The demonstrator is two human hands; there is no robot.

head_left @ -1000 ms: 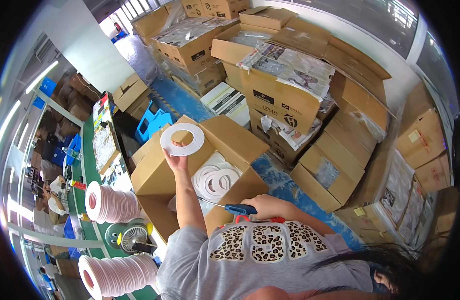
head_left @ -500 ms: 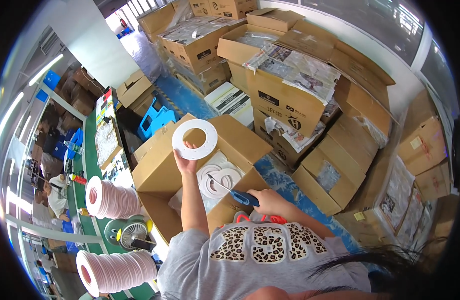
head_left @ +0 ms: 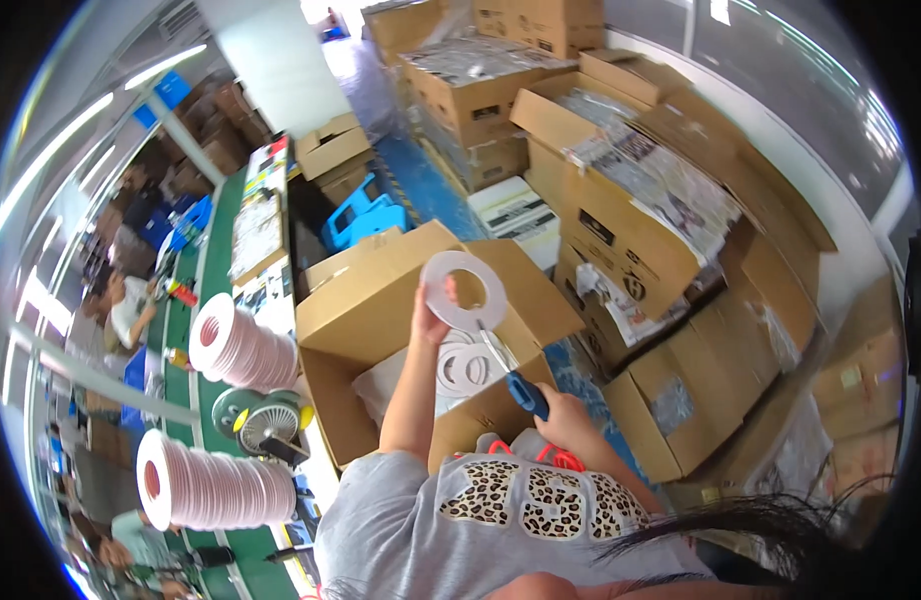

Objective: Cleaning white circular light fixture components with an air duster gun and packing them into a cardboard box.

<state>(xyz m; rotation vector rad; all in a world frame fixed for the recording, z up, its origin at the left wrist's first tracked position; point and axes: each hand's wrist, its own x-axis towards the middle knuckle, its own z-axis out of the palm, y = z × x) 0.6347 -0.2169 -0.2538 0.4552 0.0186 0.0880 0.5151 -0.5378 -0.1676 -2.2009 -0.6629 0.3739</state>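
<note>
My left hand (head_left: pixel 428 322) grips a flat white ring (head_left: pixel 496 292) by its left edge, holding it up above an open cardboard box (head_left: pixel 336 390). In my right hand (head_left: pixel 564 425) is a blue-handled tool (head_left: pixel 527 395) with a long thin metal shaft. The shaft points up and left, its tip at the lower edge of the ring; I cannot tell whether they touch. More white rings (head_left: pixel 457 352) lie in the box below, on pale wrapping, partly hidden by my left forearm and the box wall.
Pinkish-white ring stacks (head_left: pixel 243 342) and a small fan (head_left: pixel 268 425) stand on the green-topped bench (head_left: pixel 213 215) at left. A blue plastic item (head_left: pixel 364 215) is beyond the box. Stacked cartons (head_left: pixel 621 225) fill the right side. Other people work at far left.
My left hand has lowered the ring toward the tool. My right hand has turned the shaft up toward the ring's lower edge. The whole view has shifted and turned slightly.
</note>
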